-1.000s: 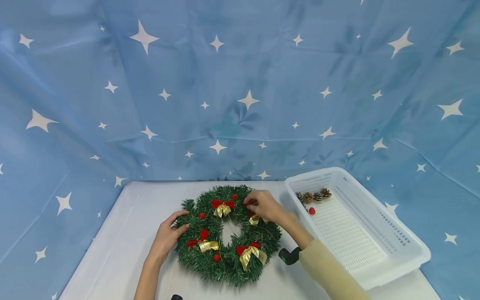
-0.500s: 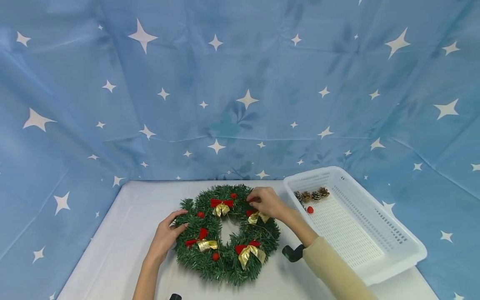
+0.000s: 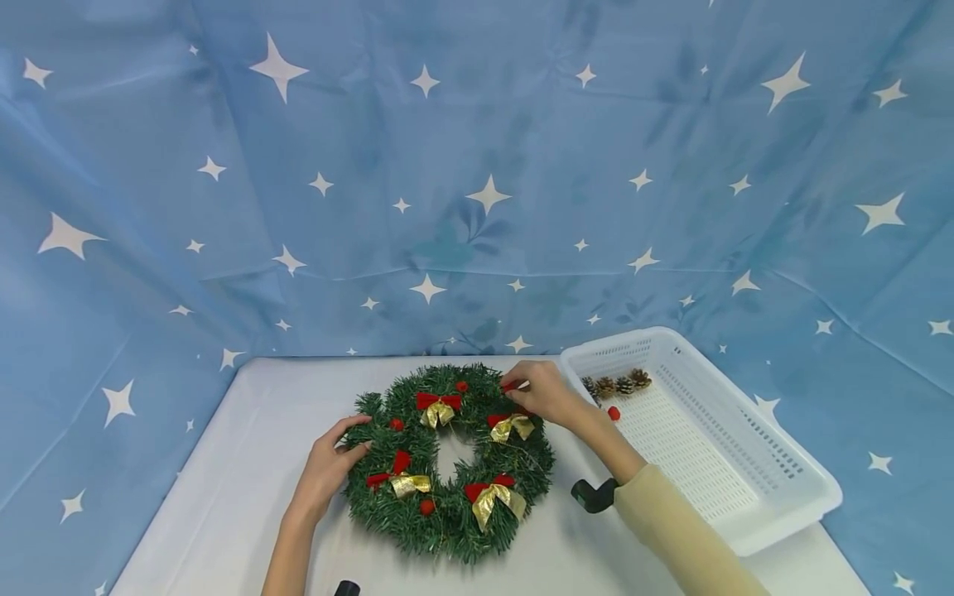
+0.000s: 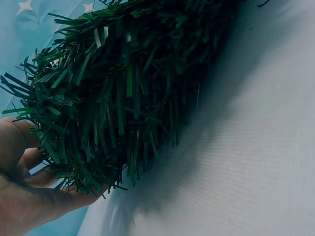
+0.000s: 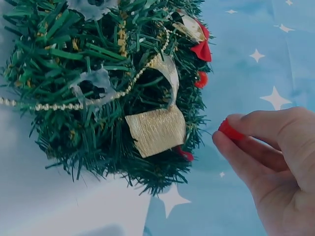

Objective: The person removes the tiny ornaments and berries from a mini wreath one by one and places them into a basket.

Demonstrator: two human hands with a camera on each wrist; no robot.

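Note:
A green Christmas wreath with red-and-gold bows and small red balls lies on the white table. My left hand grips its left edge; in the left wrist view, the thumb and fingers close around the tinsel, their tips partly hidden. Between the thumb and fingers of my right hand is a small red ball, pinched beside the wreath's upper right. The right wrist view shows the ball just apart from the greenery, near a gold ribbon bow.
A white plastic basket stands to the right with several pine cones and a red ball at its far left end. Starry blue cloth hangs behind the table. A bead string and glue-like clear patches sit on the wreath.
My right hand has moved slightly right and up with the red ball, baring more of the upper-right bow. The left hand has stayed on the wreath's edge.

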